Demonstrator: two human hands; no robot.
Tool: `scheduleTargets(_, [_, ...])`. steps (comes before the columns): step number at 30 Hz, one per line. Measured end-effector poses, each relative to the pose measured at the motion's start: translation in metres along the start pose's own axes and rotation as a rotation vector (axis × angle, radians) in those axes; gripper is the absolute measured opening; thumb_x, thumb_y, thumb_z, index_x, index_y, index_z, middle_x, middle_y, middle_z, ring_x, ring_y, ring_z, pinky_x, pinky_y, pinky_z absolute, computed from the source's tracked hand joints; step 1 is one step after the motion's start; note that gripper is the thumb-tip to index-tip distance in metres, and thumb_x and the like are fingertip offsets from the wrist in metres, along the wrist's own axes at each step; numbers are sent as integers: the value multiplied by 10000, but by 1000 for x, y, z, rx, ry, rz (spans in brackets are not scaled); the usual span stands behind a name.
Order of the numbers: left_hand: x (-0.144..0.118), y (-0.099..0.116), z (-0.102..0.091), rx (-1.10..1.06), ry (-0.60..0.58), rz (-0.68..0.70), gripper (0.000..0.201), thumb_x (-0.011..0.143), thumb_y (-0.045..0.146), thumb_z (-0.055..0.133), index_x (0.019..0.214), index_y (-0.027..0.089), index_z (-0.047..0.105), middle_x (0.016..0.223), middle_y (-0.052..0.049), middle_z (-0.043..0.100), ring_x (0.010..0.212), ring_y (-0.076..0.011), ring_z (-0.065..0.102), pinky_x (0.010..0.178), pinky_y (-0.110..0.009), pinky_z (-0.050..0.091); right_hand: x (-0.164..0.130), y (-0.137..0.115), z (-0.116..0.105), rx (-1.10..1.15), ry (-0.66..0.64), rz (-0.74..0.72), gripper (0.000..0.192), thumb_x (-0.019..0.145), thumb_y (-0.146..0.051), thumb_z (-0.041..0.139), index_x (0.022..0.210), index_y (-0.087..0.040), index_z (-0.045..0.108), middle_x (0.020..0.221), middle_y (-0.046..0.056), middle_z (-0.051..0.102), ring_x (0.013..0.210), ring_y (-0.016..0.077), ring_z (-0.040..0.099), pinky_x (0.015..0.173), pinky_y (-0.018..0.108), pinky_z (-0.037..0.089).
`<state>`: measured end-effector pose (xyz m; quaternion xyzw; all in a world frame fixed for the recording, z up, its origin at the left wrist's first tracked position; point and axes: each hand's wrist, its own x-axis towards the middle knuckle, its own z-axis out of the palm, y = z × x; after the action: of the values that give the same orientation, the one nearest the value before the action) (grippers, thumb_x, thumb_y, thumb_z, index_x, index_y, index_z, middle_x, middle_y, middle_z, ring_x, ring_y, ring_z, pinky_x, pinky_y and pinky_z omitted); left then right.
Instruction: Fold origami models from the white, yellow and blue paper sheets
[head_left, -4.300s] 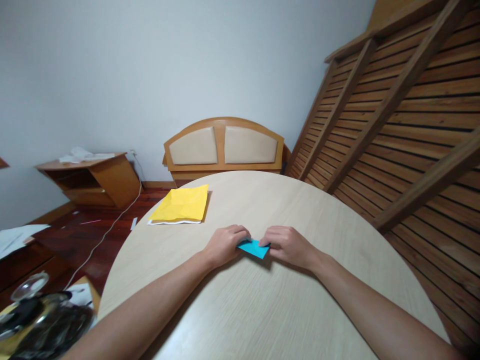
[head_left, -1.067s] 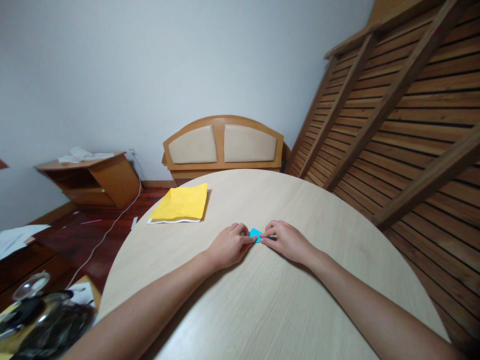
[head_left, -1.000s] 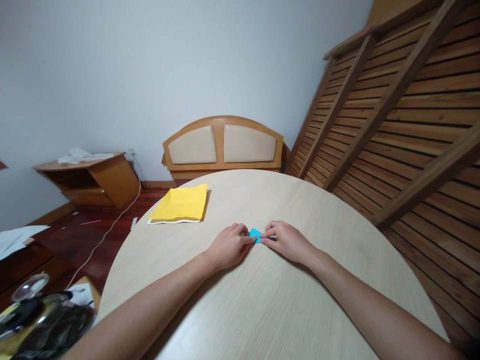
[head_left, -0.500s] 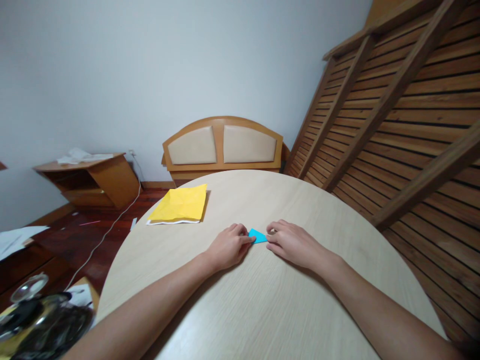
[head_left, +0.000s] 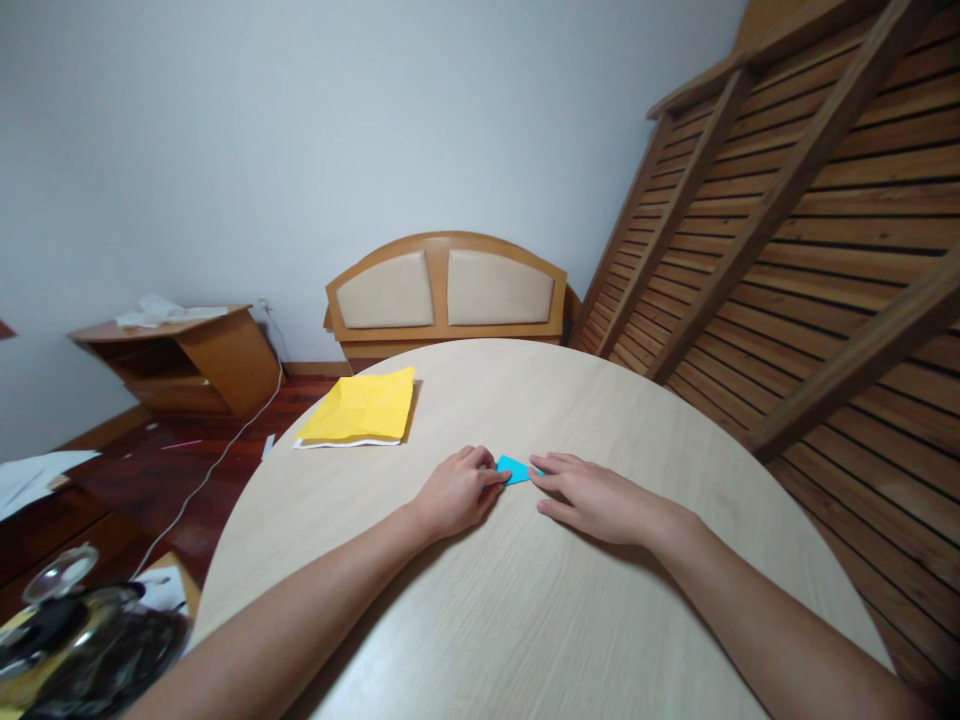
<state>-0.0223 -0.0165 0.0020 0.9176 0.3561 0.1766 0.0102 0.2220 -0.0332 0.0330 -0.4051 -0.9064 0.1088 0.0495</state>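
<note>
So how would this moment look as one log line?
left hand: fingertips pressing blue folded paper | right hand: flat, touching paper | yellow sheet: lying apart on round table

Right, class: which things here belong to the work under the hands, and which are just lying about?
In hand:
- blue folded paper, flat on the round table
- left hand, fingertips pressing its left edge
- right hand, flat, fingertips at its right edge

Lying about:
- yellow sheet at the table's far left edge
- papers on the side cabinet
- cable on the floor
</note>
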Motion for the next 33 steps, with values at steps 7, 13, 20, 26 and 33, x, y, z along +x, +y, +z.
scheduleTargets(7, [-1, -3, 3, -45, 32, -1, 265, 978, 273, 526, 1150, 206, 717, 1043, -95, 654, 965, -230, 604, 860, -358, 513, 14, -5, 12, -67, 219, -57, 247, 956, -262, 587, 1132, -180, 740, 1258, 125, 685, 1185, 288, 603, 1009, 434, 486])
scheduleTargets(13, [-1, -6, 3, -55, 34, -20, 251, 975, 300, 534, 1089, 191, 729, 1016, -91, 683, 950, -232, 620, 859, -353, 508, 29, -6, 26, -33, 291, -99, 275, 990, -281, 557, 1188, -172, 714, 1199, 109, 722, 1117, 272, 627, 976, 420, 501])
scheduleTargets(20, [0, -4, 3, -41, 45, -38, 196, 950, 292, 558, 1000, 184, 713, 989, -89, 693, 914, -229, 632, 832, -341, 493, 30, 0, 28, 46, 315, -89, 244, 972, -268, 592, 1175, -223, 721, 1180, 77, 738, 1078, 260, 628, 952, 406, 502])
scheduleTargets(26, [1, -4, 2, -76, 53, -59, 155, 913, 278, 593, 986, 185, 693, 978, -82, 692, 911, -228, 630, 832, -334, 488, 30, -2, 26, 48, 268, -99, 330, 978, -278, 572, 1295, -232, 649, 1282, 72, 691, 1070, 263, 588, 955, 422, 491])
scheduleTargets(33, [3, -3, 0, -109, 52, -70, 139, 910, 261, 596, 974, 186, 694, 950, -68, 716, 902, -222, 642, 832, -328, 483, 32, 0, 27, 9, 276, -98, 310, 994, -294, 551, 1267, -212, 671, 1278, 82, 695, 1056, 268, 587, 952, 430, 490])
